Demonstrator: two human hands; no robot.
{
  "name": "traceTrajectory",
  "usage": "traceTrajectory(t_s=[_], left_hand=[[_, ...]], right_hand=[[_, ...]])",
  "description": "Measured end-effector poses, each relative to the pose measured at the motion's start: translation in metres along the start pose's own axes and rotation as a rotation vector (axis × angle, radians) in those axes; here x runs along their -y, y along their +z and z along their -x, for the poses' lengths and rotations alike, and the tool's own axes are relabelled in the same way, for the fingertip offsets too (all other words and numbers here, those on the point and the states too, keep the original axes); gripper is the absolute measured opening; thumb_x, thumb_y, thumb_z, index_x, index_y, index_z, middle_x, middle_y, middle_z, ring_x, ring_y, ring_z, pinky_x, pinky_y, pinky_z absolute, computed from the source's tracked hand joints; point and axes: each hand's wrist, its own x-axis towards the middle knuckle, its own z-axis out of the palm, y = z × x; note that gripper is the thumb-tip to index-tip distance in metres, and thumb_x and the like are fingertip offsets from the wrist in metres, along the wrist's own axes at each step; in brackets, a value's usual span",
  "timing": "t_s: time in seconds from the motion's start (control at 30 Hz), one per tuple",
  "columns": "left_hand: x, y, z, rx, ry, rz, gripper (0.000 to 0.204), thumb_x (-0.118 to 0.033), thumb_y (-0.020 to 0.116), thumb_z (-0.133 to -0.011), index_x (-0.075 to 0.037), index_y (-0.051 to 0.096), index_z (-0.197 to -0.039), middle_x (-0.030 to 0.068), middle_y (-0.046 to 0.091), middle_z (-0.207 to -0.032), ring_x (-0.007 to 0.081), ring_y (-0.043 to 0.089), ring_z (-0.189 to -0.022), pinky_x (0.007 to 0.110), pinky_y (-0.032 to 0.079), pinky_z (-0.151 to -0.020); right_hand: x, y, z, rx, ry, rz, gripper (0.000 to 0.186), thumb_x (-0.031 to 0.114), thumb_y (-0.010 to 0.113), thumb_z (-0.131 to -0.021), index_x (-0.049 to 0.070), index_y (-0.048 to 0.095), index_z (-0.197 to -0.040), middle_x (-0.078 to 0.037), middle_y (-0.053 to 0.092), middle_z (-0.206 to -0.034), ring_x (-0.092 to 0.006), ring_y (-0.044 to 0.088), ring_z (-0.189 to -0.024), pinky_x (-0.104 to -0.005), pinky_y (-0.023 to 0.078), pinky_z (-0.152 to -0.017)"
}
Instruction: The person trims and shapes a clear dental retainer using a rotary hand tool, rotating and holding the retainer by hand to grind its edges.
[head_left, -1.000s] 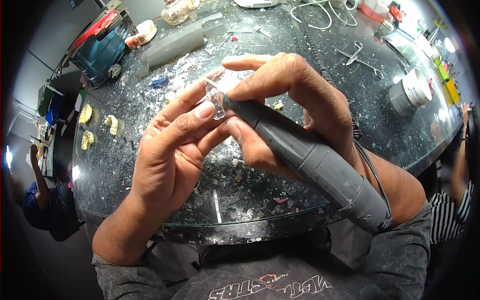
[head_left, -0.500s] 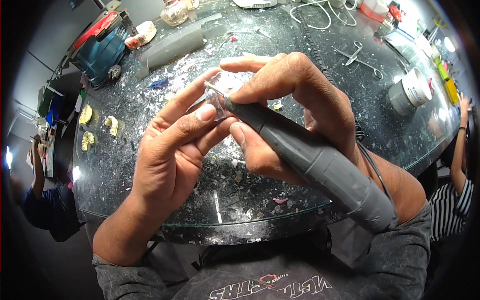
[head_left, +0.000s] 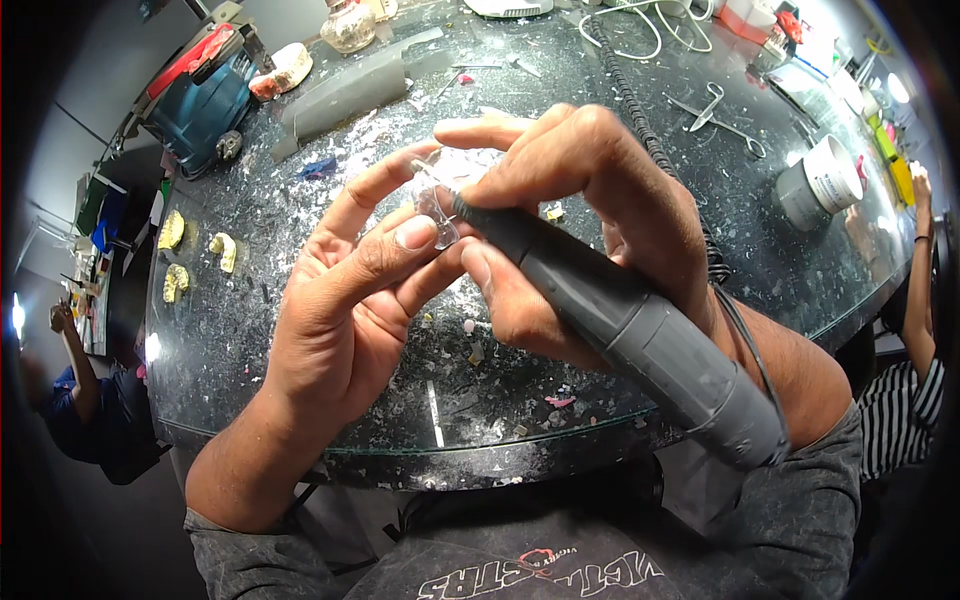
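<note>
The left hand (head_left: pixel 345 320) pinches a small clear plastic piece (head_left: pixel 440 205) between thumb and fingertips, above the speckled dark desk (head_left: pixel 250 260). The right hand (head_left: pixel 590 230) wraps shut around a grey rotary handpiece (head_left: pixel 620 325), tip touching the piece. It looks light, thin and brittle (likely slippery too), best gripped by its edges.

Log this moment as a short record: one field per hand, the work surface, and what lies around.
left hand: pinches a small clear piece between thumb and fingers
right hand: grips a grey handpiece, tip at the clear piece
surface: dark speckled table, littered with chips
far right: white jar, forceps
far left: blue machine, three yellow casts
others: people at both edges
</note>
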Motion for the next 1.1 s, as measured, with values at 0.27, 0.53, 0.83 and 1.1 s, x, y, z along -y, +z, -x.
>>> traceTrajectory(t_s=[0.27, 0.53, 0.83, 1.1], left_hand=[[0.000, 0.005, 0.001, 0.002, 0.002, 0.023, 0.053, 0.000, 0.056, -0.090, 0.004, 0.035, -0.139, 0.0223, 0.054, -0.126, 0.0295, 0.062, -0.112, 0.036, 0.055, -0.096], [0.004, -0.001, -0.003, 0.074, 0.015, -0.252, 0.037, -0.019, 0.051, -0.096, 0.007, 0.053, -0.122, 0.0159, 0.068, -0.098, 0.0220, 0.069, -0.093, 0.037, 0.055, -0.088], [0.003, -0.005, -0.003, 0.094, 0.018, -0.217, 0.038, -0.020, 0.056, -0.095, 0.008, 0.054, -0.121, 0.0174, 0.068, -0.098, 0.0237, 0.069, -0.092, 0.035, 0.054, -0.088], [0.001, -0.003, -0.001, 0.061, -0.011, -0.168, 0.048, -0.018, 0.055, -0.094, 0.012, 0.045, -0.130, 0.0207, 0.065, -0.110, 0.0247, 0.068, -0.098, 0.037, 0.055, -0.091]], right_hand=[[-0.009, -0.009, -0.008, -0.169, -0.084, 0.114, 0.036, 0.015, 0.068, -0.090, -0.003, 0.053, -0.117, -0.011, 0.060, -0.107, -0.0167, 0.064, -0.090, -0.0312, 0.055, -0.082], [0.013, -0.003, -0.005, -0.073, 0.291, -0.026, 0.033, -0.005, 0.071, -0.082, 0.002, 0.060, -0.113, -0.003, 0.063, -0.085, -0.0063, 0.062, -0.075, -0.0199, 0.051, -0.065], [0.017, -0.002, -0.005, -0.104, 0.445, -0.080, 0.031, -0.004, 0.069, -0.083, 0.006, 0.062, -0.112, -0.002, 0.064, -0.086, -0.0057, 0.063, -0.080, -0.0207, 0.054, -0.071], [0.019, -0.002, -0.007, -0.173, 0.538, -0.208, 0.034, 0.002, 0.074, -0.078, 0.008, 0.065, -0.110, -0.002, 0.065, -0.086, -0.0074, 0.064, -0.082, -0.0211, 0.054, -0.070]])
